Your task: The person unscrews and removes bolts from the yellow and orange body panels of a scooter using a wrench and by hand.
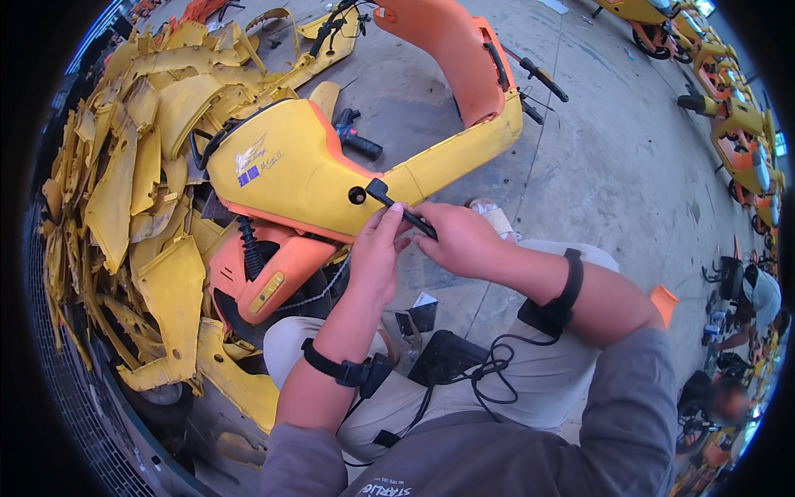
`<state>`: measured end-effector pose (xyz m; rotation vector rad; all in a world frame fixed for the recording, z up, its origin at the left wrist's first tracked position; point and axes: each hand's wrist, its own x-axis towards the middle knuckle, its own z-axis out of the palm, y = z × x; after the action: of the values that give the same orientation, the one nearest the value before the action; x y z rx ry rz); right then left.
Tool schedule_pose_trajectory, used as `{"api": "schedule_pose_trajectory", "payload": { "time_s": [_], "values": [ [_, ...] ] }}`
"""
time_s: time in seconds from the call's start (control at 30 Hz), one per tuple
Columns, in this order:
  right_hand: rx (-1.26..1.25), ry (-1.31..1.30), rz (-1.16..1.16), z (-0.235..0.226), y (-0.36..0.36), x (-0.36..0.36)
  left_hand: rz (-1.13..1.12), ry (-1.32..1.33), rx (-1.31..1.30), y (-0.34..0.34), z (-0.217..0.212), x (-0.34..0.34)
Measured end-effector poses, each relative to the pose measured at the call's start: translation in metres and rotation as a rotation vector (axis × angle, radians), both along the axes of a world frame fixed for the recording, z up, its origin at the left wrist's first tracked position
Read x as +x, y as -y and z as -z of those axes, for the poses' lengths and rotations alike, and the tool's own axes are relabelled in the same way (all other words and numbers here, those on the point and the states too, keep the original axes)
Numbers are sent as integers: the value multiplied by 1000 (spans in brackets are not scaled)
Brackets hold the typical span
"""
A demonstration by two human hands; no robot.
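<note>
A grey shirt [513,451] lies nearest the camera, below the yellow side panel [286,170]. Just off the panel's lower right edge, the left hand [378,253] and right hand [458,236] close their fingers on a black rod-shaped part [379,190]. Caution: a loosened grip could drop it; a slip could scratch the panel.
</note>
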<state>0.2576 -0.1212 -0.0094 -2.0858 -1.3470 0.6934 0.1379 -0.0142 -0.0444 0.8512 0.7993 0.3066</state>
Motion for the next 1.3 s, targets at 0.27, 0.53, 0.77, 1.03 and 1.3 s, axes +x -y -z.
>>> {"api": "schedule_pose_trajectory", "payload": {
  "time_s": [0.27,0.53,0.77,1.03,1.3],
  "values": [
    [9,-334,40,5,-5,2,-56,11,-40,-3,1,0],
    [-38,-564,51,11,-7,8,-126,89,-77,-7,-3,0],
    [-64,-580,44,9,-7,10,-129,109,-82,-9,3,-1],
    [-13,-540,24,15,-5,9,-98,109,-73,-6,0,1],
    [-3,-474,5,18,-5,6,-107,159,-125,-7,6,-1]
  ]
}}
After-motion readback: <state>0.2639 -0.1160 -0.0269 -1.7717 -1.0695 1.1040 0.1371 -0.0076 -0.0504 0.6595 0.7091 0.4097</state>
